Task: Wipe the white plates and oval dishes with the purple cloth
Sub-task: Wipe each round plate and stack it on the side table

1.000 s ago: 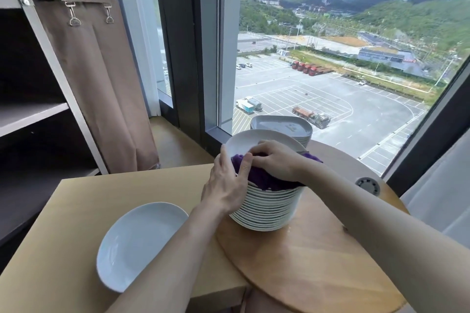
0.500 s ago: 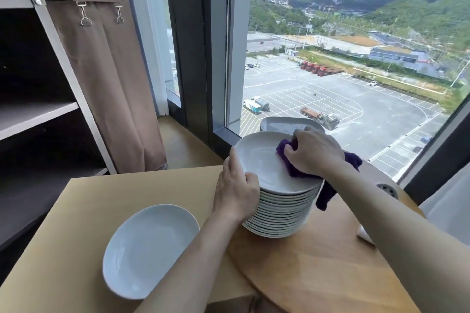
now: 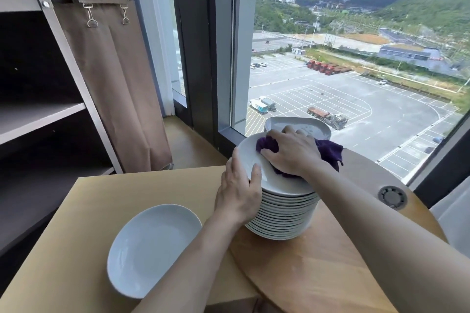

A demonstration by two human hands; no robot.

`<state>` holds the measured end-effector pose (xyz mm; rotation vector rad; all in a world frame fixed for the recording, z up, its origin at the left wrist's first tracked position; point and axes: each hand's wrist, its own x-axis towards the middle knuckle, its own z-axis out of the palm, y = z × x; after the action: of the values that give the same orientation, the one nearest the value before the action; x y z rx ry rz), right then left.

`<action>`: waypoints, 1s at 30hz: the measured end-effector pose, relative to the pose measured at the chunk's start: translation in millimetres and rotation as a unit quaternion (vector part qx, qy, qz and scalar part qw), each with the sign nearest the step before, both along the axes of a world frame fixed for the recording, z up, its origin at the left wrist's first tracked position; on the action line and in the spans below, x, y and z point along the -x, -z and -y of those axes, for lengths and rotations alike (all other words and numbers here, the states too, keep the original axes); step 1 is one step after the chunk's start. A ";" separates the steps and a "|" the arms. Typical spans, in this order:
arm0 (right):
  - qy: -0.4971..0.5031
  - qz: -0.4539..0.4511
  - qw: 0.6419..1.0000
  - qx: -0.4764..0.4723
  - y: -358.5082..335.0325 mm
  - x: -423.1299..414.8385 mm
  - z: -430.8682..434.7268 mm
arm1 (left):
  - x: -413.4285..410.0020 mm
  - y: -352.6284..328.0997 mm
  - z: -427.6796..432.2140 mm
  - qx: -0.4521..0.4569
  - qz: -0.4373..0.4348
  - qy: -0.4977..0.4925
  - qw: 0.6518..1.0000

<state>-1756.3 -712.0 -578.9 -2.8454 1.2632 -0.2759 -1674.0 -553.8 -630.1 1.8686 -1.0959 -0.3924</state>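
The purple cloth (image 3: pixel 328 151) is wadded under the right hand (image 3: pixel 292 154), on the top plate (image 3: pixel 250 154) of the tall stack (image 3: pixel 284 218). The right fingers (image 3: pixel 290 132) lie close together and are curled down over the wad, with the thumb tucked against its near-left edge. A loose tail of cloth spills off the rim at about 3 o'clock.

From those fingers, the bare white of the plate lies toward 9 o'clock, so I'd judge the next wipe has to sweep that way, across to the other hand. The left hand (image 3: pixel 239 190) clamps the rim at about 8 o'clock. Its thumb lies over the top edge and its other fingers wrap the outside, so it steadies the plate against the push. It is also the nearer hand if the plate is to be lifted off.

Beyond the stack at 12 o'clock, just beside it, stand more oval dishes (image 3: pixel 300 126), partly hidden by the right hand. Out at 8 o'clock, well apart on the tabletop (image 3: pixel 127 193), a single oval dish (image 3: pixel 152 249) lies face up. Its long axis runs roughly from 7 to 1 o'clock.
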 end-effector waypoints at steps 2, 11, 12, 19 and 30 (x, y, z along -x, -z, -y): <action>-0.014 0.032 0.999 -0.038 -1.4 -1.2 -6.5 | -0.7 -0.5 0.0 -0.006 -0.002 0.001 1.000; -0.137 0.053 0.975 -0.164 -9.7 4.8 -34.4 | -1.4 -7.7 -5.4 -0.026 0.009 0.018 0.999; -0.147 0.049 0.973 -0.173 -13.9 9.1 -35.5 | -1.3 -8.9 -5.8 -0.029 0.011 0.021 0.999; -0.139 -0.035 0.974 -0.177 -40.0 36.4 -52.2 | -2.8 -11.4 -9.7 -0.053 0.061 0.008 0.997; -0.083 -0.019 0.991 -0.101 -32.5 64.9 -63.4 | -2.2 -7.7 -5.8 -0.040 0.033 0.008 0.999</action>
<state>-1821.3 -648.6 -546.4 -2.7694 0.9878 -0.0837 -1671.8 -548.0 -622.4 1.9561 -1.1538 -0.3914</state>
